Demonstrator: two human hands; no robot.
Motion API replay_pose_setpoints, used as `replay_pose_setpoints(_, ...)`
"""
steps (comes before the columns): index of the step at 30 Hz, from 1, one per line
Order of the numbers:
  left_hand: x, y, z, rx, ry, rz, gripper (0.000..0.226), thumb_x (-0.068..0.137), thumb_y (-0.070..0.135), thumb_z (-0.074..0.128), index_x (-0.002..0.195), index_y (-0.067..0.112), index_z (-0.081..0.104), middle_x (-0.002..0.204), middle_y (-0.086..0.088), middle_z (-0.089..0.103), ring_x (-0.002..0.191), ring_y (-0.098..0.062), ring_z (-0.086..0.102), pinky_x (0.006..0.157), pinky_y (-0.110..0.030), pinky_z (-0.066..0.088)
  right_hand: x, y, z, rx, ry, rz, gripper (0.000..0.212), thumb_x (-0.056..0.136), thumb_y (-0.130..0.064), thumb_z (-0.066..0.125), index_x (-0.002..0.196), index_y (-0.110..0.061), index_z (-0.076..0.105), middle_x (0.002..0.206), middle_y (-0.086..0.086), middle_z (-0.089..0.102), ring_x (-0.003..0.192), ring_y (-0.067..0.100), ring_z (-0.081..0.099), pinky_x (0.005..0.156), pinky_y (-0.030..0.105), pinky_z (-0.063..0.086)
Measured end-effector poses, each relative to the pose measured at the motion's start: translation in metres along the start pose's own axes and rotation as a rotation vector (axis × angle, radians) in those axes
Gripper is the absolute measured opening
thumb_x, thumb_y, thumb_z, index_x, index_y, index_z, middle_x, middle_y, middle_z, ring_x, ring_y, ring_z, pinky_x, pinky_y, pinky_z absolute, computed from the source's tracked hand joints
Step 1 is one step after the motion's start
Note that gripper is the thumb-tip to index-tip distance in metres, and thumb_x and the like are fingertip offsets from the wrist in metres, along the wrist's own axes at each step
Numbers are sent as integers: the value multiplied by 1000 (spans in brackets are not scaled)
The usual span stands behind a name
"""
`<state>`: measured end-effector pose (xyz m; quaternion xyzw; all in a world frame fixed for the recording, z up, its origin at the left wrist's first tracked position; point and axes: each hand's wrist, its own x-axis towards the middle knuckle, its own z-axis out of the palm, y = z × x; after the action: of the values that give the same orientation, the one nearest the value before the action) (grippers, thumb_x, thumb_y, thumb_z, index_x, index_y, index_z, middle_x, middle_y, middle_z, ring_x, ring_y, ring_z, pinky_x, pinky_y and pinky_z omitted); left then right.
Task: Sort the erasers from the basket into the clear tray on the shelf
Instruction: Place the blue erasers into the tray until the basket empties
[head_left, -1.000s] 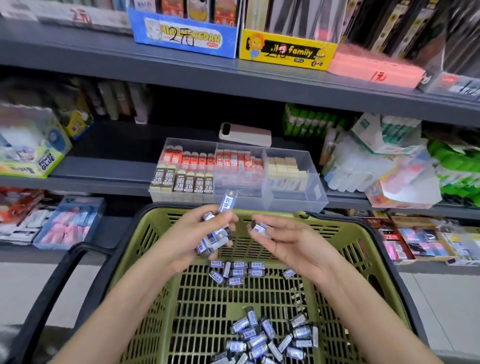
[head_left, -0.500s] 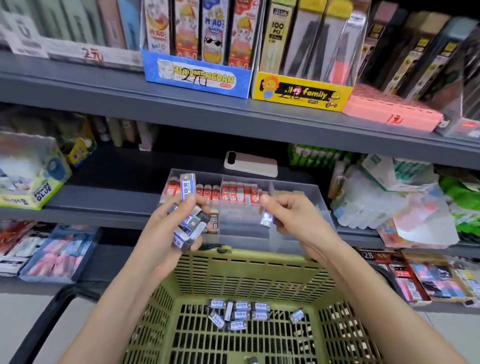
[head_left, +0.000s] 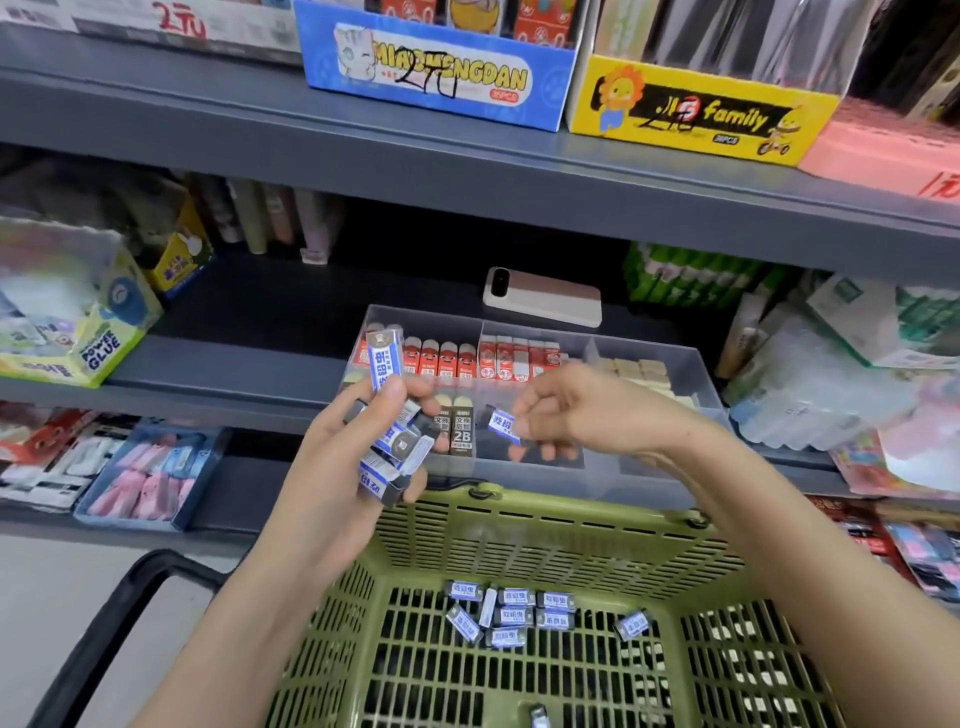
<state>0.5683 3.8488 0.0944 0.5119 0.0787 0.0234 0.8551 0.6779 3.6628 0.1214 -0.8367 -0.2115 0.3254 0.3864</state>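
Ten or so blue-and-white erasers (head_left: 511, 613) lie loose on the floor of the green basket (head_left: 519, 525), below both hands and nearer than them. Most cluster under the gap between the wrists, and one sits a little apart toward the right forearm. Above the basket's far rim, the left hand (head_left: 337, 467) is curled round a handful of erasers (head_left: 402, 447) of the same kind, stacked crookedly against the palm; its thumb pins one more, the upright eraser (head_left: 384, 358), standing above the rest. The right hand (head_left: 587, 410), level with the left and apart from it, pinches a single eraser (head_left: 505, 425) between thumb and fingertips, label toward the camera, at the middle section of the clear tray (head_left: 670, 467); whether over it or just short of it I cannot tell. That tray sits on the grey shelf (head_left: 234, 364) just beyond both hands. Behind the left hand it holds red-sleeved erasers (head_left: 441, 358) at the back and dark 2B erasers (head_left: 461, 431) in front; beyond the right hand lie beige blocks (head_left: 639, 371). Past the tray a pale phone (head_left: 543, 299) lies flat. Farthest and highest, a blue carton (head_left: 436, 73) and a yellow carton (head_left: 696, 114) stand side by side
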Motion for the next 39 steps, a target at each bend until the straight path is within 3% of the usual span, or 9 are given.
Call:
replay_pose_setpoints(3,1,-1,-3,-13,-14,13,21,84,34,59,88,17,71,84,-3,66,68,-16,64,40,-22,40,6,4,1,-136,10,95,12,84,-1,63,78,-8,70,55,-12,64,48,-1,53,57,23,45)
replay_pose_setpoints(6,3,-2,-4,-13,-45,17,35,73,47,75,89,17,70,86,-4,65,71,-17,64,41,-21,41,16,5,8,-262,-13,165,16,81,2,61,90,-2,74,49,-20,60,49,-4,54,57,21,48)
replay_pose_setpoints(12,4,-2,-6,-12,-58,29,41,69,49,78,90,16,70,88,-4,65,72,-17,64,40,-22,42,31,5,12,-202,-95,241,20,83,1,63,101,-3,71,82,1,67,69,14,60,79,33,53)
replay_pose_setpoints(16,4,-2,-5,-15,-56,30,43,67,50,79,90,15,69,88,-5,65,71,-17,63,40,-22,41,32,10,7,-77,-119,239,16,85,2,62,99,-2,71,72,-1,66,65,9,60,66,19,53)
replay_pose_setpoints(23,3,-1,-4,-28,-49,24,45,64,50,81,89,15,69,86,-5,65,72,-18,63,41,-21,41,29,12,16,-217,8,165,12,82,-6,68,92,-8,74,61,-8,59,52,2,51,46,12,41)
replay_pose_setpoints(25,3,-1,-4,-35,-47,18,41,67,48,80,89,15,69,86,-4,65,72,-18,63,41,-21,41,27,13,15,-165,31,153,8,85,-13,67,82,-9,73,60,-7,60,51,3,52,46,13,42)
replay_pose_setpoints(29,2,-1,-4,-22,-42,16,34,72,46,75,87,16,70,86,-4,66,71,-17,63,40,-23,41,21,8,13,-181,-50,166,37,96,-38,46,73,-19,68,66,-11,65,52,-1,58,54,15,48)
replay_pose_setpoints(35,-1,0,1,24,-29,13,24,84,37,54,80,20,72,81,-1,66,68,-16,64,39,-21,40,13,7,10,-41,-38,169,41,100,-34,38,97,-4,66,86,7,70,62,12,64,59,19,54)
replay_pose_setpoints(39,-3,0,4,131,-38,33,26,81,43,62,78,18,70,80,-2,64,65,-15,63,38,-23,39,2,-5,15,-334,174,22,42,100,-34,38,95,-4,67,89,9,71,75,21,67,66,32,53)
